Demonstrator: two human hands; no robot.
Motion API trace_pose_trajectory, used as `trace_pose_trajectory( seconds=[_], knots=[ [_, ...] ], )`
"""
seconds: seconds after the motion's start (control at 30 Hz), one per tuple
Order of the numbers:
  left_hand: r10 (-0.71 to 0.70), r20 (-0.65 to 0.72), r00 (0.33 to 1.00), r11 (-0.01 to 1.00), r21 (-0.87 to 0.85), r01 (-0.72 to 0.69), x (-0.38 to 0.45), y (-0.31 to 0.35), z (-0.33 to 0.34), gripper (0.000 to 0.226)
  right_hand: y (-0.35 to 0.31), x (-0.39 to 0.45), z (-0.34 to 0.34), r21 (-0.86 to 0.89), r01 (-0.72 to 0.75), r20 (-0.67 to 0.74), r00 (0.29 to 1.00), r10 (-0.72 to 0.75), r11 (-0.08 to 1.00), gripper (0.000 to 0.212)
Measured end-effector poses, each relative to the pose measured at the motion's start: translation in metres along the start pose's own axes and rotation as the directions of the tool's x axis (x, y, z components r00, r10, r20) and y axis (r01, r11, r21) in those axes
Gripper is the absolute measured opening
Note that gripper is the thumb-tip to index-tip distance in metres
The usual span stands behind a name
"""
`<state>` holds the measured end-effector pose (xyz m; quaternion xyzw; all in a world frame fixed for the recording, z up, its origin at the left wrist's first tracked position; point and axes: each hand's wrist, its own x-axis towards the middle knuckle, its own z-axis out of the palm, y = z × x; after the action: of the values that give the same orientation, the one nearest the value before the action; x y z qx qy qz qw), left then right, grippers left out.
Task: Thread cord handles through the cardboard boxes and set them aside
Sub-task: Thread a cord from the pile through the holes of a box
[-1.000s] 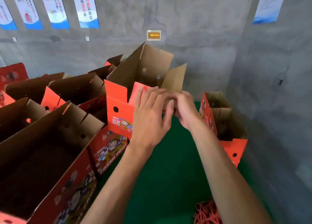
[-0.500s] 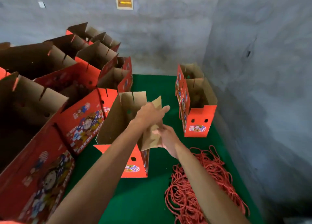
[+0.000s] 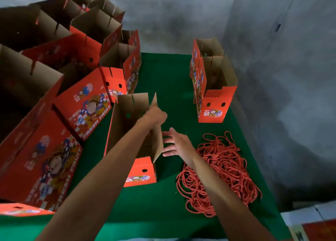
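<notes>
Your green bench (image 3: 163, 204) carries a crowd of open red cardboard boxes (image 3: 76, 102) along its left side and two more boxes (image 3: 212, 88) far right by the concrete wall (image 3: 272, 77). The box you are working on (image 3: 134, 131) stands upright in the middle, lower and nearer you than half a second ago. The heap of red cord handles (image 3: 223, 171) lies to its right, more of it in view now. Your left hand (image 3: 154, 114) grips the top edge of the box's right flap. Your right hand (image 3: 177, 143) has let go of that flap; its fingers are spread and released, just beside the flap.
</notes>
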<state>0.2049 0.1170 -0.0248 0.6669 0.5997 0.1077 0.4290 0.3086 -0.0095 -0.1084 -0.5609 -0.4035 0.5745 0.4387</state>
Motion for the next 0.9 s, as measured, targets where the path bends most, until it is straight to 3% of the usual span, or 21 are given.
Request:
trace_pose_trajectory(
  seconds=[0.1,0.23,0.33,0.4,0.5,0.57,0.67,0.77,0.83,0.9],
  knots=[
    [-0.063,-0.025,0.998,0.968,0.242,0.067,-0.017,0.005,-0.012,0.030,0.028,-0.002,-0.011,-0.397,0.025,0.033,0.999,-0.013,0.917,0.039],
    [-0.076,0.075,0.994,0.936,0.348,0.045,-0.036,-0.003,-0.023,0.036,0.069,-0.003,-0.016,-0.799,-0.043,0.047,0.990,0.133,0.600,0.041],
    [-0.158,0.280,0.947,0.975,0.197,0.104,-0.049,-0.018,-0.030,0.032,0.090,-0.005,-0.015,-0.917,-0.088,0.031,0.957,0.290,0.388,0.046],
    [-0.171,0.405,0.898,0.985,0.075,0.154,-0.055,-0.031,-0.040,0.032,0.097,-0.007,-0.015,-0.950,-0.059,0.034,0.957,0.288,0.307,0.042],
    [-0.190,0.440,0.878,0.973,-0.034,0.227,-0.057,-0.051,-0.053,0.042,0.100,-0.012,-0.017,-0.963,0.019,0.077,0.976,0.206,0.270,0.010],
    [-0.210,0.414,0.886,0.954,-0.111,0.278,-0.057,-0.063,-0.057,0.041,0.103,-0.014,-0.020,-0.956,0.041,0.095,0.980,0.175,0.290,0.023],
    [-0.242,0.305,0.921,0.921,-0.225,0.317,-0.054,-0.080,-0.054,0.036,0.096,-0.014,-0.017,-0.929,0.051,0.096,0.990,0.107,0.367,0.019],
    [-0.277,0.249,0.928,0.867,-0.353,0.353,-0.057,-0.092,-0.047,0.033,0.076,-0.005,-0.003,-0.823,0.068,0.036,0.997,-0.069,0.564,0.016],
    [-0.280,0.262,0.924,0.820,-0.434,0.372,-0.059,-0.099,-0.047,0.036,0.058,0.004,0.011,-0.663,0.120,-0.022,0.984,-0.179,0.739,0.016],
    [-0.254,0.286,0.924,0.802,-0.472,0.366,-0.061,-0.105,-0.051,0.038,0.040,0.013,0.024,-0.519,0.173,-0.082,0.965,-0.250,0.837,0.014]
  ],
)
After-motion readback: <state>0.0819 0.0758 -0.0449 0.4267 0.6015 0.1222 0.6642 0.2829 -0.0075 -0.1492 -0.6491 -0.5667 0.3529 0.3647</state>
